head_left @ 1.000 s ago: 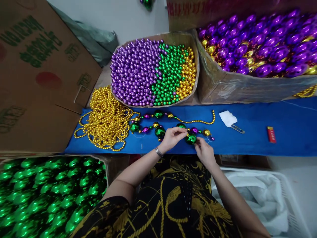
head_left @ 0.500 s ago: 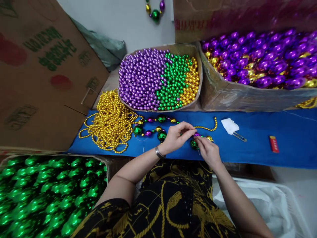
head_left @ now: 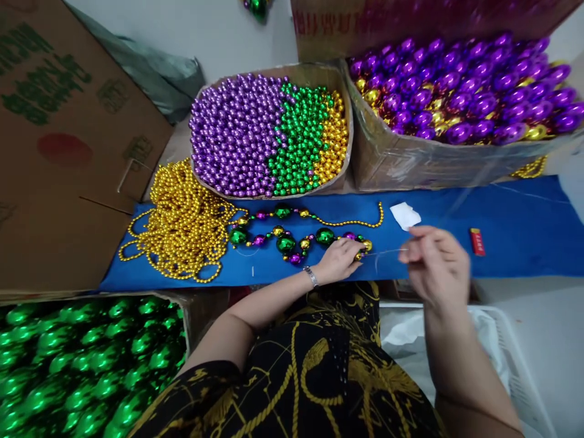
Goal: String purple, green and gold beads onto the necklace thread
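Note:
A bead string (head_left: 292, 234) of green, purple and gold balls lies in a curve on the blue cloth (head_left: 502, 213). My left hand (head_left: 338, 261) rests on its right end, fingers closed around the last gold and purple beads. My right hand (head_left: 437, 263) is raised to the right of it, blurred, with fingers pinched on a thin clear thread (head_left: 385, 251) that runs taut back to the bead string.
A heap of gold bead chains (head_left: 182, 225) lies left on the cloth. Behind stand a box of small purple, green and gold beads (head_left: 269, 131) and a box of large purple balls (head_left: 460, 91). Green balls (head_left: 86, 359) fill a box at lower left. A white paper piece (head_left: 405, 215), a red lighter (head_left: 477, 241) and a white basket (head_left: 515, 371) are on the right.
My right hand has left the beads and pulled away to the right, drawing the thread out. My left hand stays on the string's end, which now lies on the cloth.

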A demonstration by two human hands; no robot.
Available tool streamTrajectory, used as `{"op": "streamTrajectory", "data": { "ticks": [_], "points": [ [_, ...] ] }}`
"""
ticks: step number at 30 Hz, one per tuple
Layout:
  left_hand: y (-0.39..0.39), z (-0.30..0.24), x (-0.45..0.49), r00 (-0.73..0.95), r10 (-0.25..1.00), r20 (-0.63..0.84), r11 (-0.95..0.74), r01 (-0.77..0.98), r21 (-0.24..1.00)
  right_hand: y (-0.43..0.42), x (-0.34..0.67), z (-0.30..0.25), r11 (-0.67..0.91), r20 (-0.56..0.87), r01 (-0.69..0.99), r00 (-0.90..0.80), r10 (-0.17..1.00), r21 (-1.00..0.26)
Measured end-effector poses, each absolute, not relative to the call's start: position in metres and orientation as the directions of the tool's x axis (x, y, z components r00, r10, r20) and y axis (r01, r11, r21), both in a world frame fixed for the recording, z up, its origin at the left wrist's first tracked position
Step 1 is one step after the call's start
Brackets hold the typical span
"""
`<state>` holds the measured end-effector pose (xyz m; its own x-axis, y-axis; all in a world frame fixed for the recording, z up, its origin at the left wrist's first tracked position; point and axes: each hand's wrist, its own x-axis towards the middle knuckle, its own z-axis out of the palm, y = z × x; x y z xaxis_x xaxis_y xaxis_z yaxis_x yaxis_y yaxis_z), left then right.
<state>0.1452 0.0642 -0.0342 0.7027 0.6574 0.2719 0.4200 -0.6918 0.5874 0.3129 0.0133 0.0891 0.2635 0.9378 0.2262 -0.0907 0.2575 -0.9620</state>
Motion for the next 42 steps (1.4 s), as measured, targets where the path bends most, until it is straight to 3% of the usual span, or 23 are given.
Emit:
{"op": "streamTrajectory", "data": {
  "ticks": [4, 8, 12, 16, 21, 27, 30, 36, 38, 42],
  "points": [
    [0.061, -0.025, 0.144, 0.714, 0.633, 0.299, -0.748, 0.463, 0.475, 0.002, 0.355, 0.113, 0.439, 0.362, -0.042, 0.498, 0.788, -0.897],
    [0.059, -0.022, 0.143, 0.738, 0.603, 0.304, -0.798, 0.551, 0.245, 0.003, 0.384, 0.101, 0.471, 0.34, -0.024, 0.66, 0.67, -0.882],
    [0.056, -0.025, 0.144, 0.753, 0.616, 0.232, -0.787, 0.604, 0.127, 0.007, 0.392, 0.083, 0.438, 0.27, -0.092, 0.67, 0.691, -0.894],
    [0.058, -0.022, 0.146, 0.74, 0.639, 0.209, -0.768, 0.604, 0.212, 0.007, 0.387, 0.08, 0.351, 0.211, -0.148, 0.567, 0.796, -0.925],
    [0.062, -0.007, 0.151, 0.719, 0.64, 0.271, -0.755, 0.523, 0.396, 0.004, 0.375, 0.081, 0.28, 0.22, -0.058, 0.473, 0.853, -0.958],
    [0.065, 0.033, 0.171, 0.82, 0.438, 0.369, -0.806, 0.176, 0.566, 0.003, 0.368, 0.062, 0.28, 0.265, 0.029, 0.429, 0.864, -0.96],
    [0.097, 0.066, 0.178, 0.767, 0.474, 0.432, -0.8, 0.171, 0.575, 0.001, 0.371, 0.051, 0.253, 0.295, 0.151, 0.447, 0.845, -0.956],
    [0.219, 0.134, 0.196, 0.419, 0.696, 0.583, -0.697, 0.201, 0.688, -0.007, 0.376, 0.037, 0.156, 0.261, 0.277, 0.402, 0.878, -0.948],
    [0.253, 0.148, 0.211, 0.417, 0.684, 0.598, -0.712, 0.208, 0.67, -0.008, 0.378, 0.033, 0.135, 0.259, 0.318, 0.388, 0.884, -0.938],
    [0.285, 0.159, 0.26, 0.578, 0.58, 0.575, -0.793, 0.239, 0.56, -0.008, 0.378, 0.028, 0.109, 0.251, 0.358, 0.378, 0.891, -0.927]
  ]
}}
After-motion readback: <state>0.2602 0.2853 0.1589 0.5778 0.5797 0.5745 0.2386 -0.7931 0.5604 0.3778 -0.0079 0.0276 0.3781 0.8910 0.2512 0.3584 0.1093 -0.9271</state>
